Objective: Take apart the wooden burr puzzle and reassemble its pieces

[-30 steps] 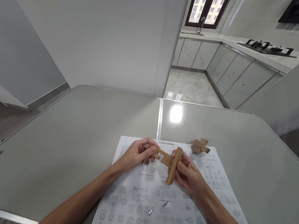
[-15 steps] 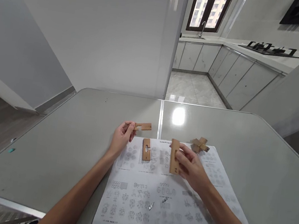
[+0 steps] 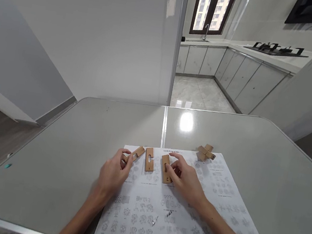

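Observation:
In the head view, my left hand (image 3: 114, 171) pinches the end of a notched wooden puzzle piece (image 3: 139, 151), which slants low over the top left of the paper sheet (image 3: 130, 207). My right hand (image 3: 186, 178) has its fingers on a second wooden puzzle piece (image 3: 166, 160), marked 2, at the sheet's upper middle; the thumb covers part of its centre. Between the two hands lies a third wooden piece (image 3: 148, 165), marked 1, with a cut-out on its right side. The sheet is printed with small diagrams.
Several wooden pieces crossed together (image 3: 206, 153) stand by the sheet's top right edge. Two small shiny bits (image 3: 154, 221) lie on the lower sheet. A teal scrap (image 3: 8, 165) rests on the left of the grey table (image 3: 47, 175). A metal seam divides the tabletop.
My right hand has lowered the piece marked 2 onto the sheet, moving left. My left hand has brought its notched piece down and nearer, from beyond the sheet's top edge. The view has shifted slightly.

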`<move>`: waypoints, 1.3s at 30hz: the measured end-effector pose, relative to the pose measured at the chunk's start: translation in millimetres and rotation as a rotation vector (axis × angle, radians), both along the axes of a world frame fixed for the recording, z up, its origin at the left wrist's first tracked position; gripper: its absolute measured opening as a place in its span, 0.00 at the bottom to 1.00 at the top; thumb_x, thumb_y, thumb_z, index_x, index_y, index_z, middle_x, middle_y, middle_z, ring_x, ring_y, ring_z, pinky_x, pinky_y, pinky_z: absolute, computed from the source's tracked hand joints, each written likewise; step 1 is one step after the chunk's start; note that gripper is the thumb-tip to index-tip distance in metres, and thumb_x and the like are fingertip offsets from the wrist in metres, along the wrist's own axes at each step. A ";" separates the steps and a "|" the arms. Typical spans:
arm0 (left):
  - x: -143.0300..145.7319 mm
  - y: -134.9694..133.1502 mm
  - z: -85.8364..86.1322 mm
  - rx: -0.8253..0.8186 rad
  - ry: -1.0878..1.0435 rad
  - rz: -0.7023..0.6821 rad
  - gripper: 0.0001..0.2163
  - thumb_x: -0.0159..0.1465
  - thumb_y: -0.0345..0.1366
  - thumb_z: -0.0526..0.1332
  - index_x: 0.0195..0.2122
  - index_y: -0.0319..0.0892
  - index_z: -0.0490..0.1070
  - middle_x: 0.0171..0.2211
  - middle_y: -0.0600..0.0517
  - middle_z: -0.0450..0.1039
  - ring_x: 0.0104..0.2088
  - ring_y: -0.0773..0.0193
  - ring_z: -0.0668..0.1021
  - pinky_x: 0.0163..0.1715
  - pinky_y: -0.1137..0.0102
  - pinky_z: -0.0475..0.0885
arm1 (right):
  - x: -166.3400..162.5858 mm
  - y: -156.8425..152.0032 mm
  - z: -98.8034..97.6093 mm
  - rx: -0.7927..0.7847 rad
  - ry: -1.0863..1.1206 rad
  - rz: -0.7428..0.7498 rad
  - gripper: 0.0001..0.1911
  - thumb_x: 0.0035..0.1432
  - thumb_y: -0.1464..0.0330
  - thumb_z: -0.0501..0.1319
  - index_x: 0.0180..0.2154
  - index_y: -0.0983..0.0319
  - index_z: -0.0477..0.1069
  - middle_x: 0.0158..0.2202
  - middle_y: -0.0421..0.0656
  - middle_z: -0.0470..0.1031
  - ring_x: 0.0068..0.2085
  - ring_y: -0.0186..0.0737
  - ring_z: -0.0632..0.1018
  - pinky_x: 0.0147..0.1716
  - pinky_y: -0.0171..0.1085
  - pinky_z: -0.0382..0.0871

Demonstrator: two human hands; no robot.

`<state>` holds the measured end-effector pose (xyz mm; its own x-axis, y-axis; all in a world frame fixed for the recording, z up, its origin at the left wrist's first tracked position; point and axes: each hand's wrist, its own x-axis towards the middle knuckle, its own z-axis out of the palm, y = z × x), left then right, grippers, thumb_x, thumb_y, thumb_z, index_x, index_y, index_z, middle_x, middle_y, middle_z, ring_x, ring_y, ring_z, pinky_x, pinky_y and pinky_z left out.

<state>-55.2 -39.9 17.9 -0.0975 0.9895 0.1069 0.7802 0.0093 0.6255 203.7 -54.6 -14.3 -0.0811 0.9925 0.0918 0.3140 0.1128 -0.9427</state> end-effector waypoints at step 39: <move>15.1 45.1 -27.8 0.286 0.373 -0.448 0.20 0.74 0.45 0.60 0.65 0.47 0.67 0.73 0.41 0.60 0.74 0.40 0.60 0.66 0.39 0.64 | 5.3 13.0 0.9 -0.109 0.397 -0.312 0.30 0.70 0.55 0.61 0.66 0.51 0.52 0.50 0.42 0.79 0.29 0.37 0.77 0.29 0.38 0.73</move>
